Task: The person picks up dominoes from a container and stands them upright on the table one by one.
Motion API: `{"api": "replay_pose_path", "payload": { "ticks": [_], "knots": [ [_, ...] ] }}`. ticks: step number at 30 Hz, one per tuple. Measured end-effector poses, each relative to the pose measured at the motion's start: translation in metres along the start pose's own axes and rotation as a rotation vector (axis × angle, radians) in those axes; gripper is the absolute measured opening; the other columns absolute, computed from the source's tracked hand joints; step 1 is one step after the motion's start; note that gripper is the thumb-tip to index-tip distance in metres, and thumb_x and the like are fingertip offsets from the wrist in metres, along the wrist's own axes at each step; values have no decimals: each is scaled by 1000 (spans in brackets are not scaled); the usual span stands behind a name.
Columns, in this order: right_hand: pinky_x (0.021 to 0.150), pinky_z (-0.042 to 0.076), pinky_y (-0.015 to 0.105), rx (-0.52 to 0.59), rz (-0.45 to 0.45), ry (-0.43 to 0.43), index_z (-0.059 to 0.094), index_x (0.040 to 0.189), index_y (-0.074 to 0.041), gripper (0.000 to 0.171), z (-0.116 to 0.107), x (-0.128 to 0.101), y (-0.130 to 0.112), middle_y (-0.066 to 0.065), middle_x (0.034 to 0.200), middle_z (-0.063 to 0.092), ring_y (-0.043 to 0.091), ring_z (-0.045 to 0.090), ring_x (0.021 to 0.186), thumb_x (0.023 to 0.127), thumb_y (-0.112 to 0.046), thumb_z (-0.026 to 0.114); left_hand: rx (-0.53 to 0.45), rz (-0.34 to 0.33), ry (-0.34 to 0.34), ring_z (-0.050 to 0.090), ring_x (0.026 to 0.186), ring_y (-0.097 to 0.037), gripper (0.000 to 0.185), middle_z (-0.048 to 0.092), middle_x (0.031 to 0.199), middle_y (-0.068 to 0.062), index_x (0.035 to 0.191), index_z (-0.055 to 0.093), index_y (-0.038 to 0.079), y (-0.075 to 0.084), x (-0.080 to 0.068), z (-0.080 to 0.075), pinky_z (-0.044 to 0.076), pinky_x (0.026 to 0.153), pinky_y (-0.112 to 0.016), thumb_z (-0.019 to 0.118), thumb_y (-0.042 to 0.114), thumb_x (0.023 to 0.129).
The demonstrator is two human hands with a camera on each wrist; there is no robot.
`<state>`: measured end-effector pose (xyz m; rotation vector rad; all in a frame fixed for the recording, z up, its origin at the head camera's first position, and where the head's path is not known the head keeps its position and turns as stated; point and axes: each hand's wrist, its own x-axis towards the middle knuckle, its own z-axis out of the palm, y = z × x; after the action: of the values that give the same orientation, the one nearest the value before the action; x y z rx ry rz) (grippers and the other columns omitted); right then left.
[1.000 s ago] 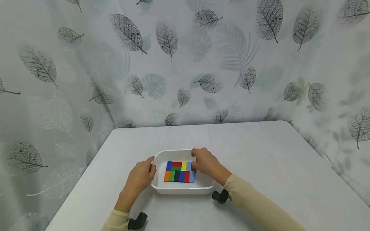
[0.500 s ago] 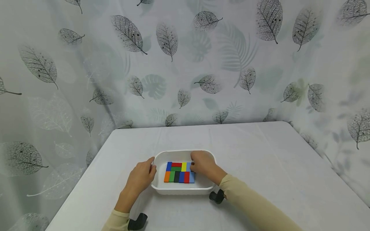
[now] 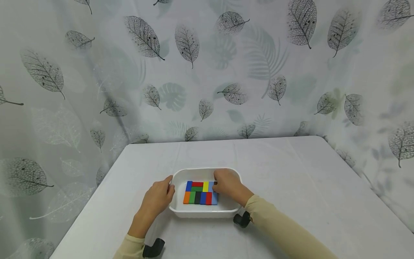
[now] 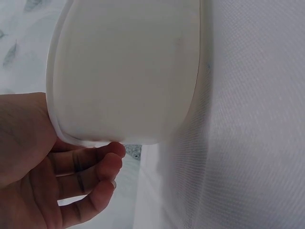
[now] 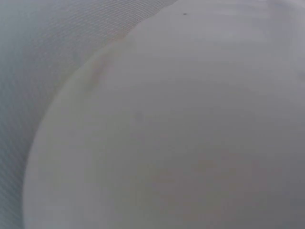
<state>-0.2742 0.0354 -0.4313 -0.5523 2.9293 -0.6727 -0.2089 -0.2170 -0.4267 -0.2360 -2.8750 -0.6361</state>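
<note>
The coloured blocks lie packed in the white tray on the table. My right hand reaches in, fingers curled onto their right edge; my left hand grips the tray's left rim.

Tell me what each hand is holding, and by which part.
The left hand holds the white plastic tray by its left rim. The right hand touches the coloured blocks at their right edge; any grip there is hidden.
</note>
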Motion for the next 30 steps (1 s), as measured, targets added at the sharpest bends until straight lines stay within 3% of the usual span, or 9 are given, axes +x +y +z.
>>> {"api": "replay_pose_path", "payload": {
  "ticks": [19,30],
  "knots": [
    [73,54,32,-9,-43,-65,71,90,-8,16,-7,-3,1,-2,77,59,17,55,76,85,-13,85,-15,-2,-1,48,58,-14,39,52,68,1,135,60,-10,2,-2,-1,45,49,-27,64,7,100],
    [71,52,32,-57,-67,-31,67,87,-9,18,-3,-7,1,-2,74,56,18,54,74,84,-10,85,-9,-10,4,48,59,-14,39,52,68,1,135,60,-11,3,-4,-1,46,49,-28,63,7,100]
  ]
}}
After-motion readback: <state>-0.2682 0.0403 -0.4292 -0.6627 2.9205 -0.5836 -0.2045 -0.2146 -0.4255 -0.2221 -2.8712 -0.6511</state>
